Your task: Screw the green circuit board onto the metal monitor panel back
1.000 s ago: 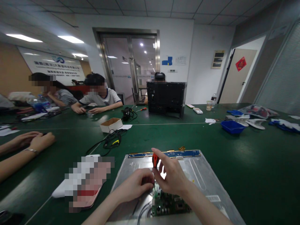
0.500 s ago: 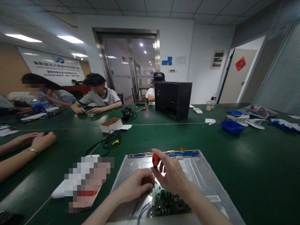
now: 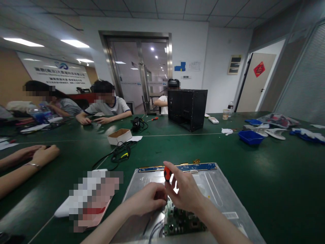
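A screwdriver (image 3: 167, 173) with a red and black handle stands nearly upright in my right hand (image 3: 186, 189), index finger over the top of the handle and thumb at its side. My left hand (image 3: 148, 200) has its fingers curled together at the lower shaft. The tip, mostly hidden by the fingers, meets the upper left corner of a green circuit board (image 3: 177, 220). That board lies on the silver metal back of a flat display panel (image 3: 215, 193). Along the panel's far edge runs a narrow blue circuit strip (image 3: 203, 166). Dark wires lead off left of the board.
Left of the panel lie a pixelated pink item (image 3: 101, 206) and a white one. Beyond are black cables (image 3: 122, 152), an open small box (image 3: 120, 136), a black computer case (image 3: 188, 110) and a blue tray (image 3: 251, 137). A co-worker's hands (image 3: 45, 156) rest at left; other people sit across the table.
The screwdriver handle tilts slightly further left, and my right hand has turned a little with it. My left hand keeps its place at the shaft.
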### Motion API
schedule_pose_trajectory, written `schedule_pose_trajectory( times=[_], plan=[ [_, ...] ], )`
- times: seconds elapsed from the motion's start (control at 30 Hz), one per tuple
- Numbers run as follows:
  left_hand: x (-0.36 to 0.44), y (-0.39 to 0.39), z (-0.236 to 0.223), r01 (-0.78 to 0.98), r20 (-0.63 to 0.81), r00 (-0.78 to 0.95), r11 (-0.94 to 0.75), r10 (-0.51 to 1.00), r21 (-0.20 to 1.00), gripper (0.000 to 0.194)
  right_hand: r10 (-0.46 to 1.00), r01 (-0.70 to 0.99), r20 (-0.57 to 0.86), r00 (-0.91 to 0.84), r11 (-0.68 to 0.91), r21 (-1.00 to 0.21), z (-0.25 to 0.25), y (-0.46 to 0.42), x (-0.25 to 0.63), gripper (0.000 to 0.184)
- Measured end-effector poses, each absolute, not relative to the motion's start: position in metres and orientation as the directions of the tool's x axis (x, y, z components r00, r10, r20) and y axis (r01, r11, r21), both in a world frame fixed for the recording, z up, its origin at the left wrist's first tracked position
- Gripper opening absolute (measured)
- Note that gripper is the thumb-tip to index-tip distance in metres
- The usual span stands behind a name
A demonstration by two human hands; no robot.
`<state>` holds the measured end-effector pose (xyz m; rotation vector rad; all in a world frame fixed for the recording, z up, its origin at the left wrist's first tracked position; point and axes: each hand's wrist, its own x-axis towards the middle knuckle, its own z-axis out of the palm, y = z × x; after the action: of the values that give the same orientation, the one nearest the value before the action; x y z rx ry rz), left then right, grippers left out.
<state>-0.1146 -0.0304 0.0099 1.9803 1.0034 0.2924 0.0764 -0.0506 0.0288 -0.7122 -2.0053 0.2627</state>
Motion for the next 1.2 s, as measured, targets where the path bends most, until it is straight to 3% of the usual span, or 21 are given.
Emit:
schedule_pose_trajectory(
  times=[0.27, 0.9, 1.2],
  plan=[
    [-0.106, -0.023, 0.027, 0.612, -0.280, 0.640, -0.253, 0.716, 0.750, 0.014, 0.584, 0.379, 0.722, -0.371, 0.805, -0.456, 0.027, -0.051, 0.077, 0.067],
    [-0.111, -0.028, 0.020, 0.548, -0.179, 0.659, -0.304, 0.730, 0.779, 0.018, 0.567, 0.388, 0.739, -0.364, 0.814, -0.433, 0.027, -0.050, 0.079, 0.064],
    [-0.113, -0.028, 0.015, 0.533, -0.171, 0.670, -0.308, 0.723, 0.788, 0.010, 0.579, 0.390, 0.725, -0.373, 0.807, -0.443, 0.029, -0.052, 0.079, 0.067]
  ],
)
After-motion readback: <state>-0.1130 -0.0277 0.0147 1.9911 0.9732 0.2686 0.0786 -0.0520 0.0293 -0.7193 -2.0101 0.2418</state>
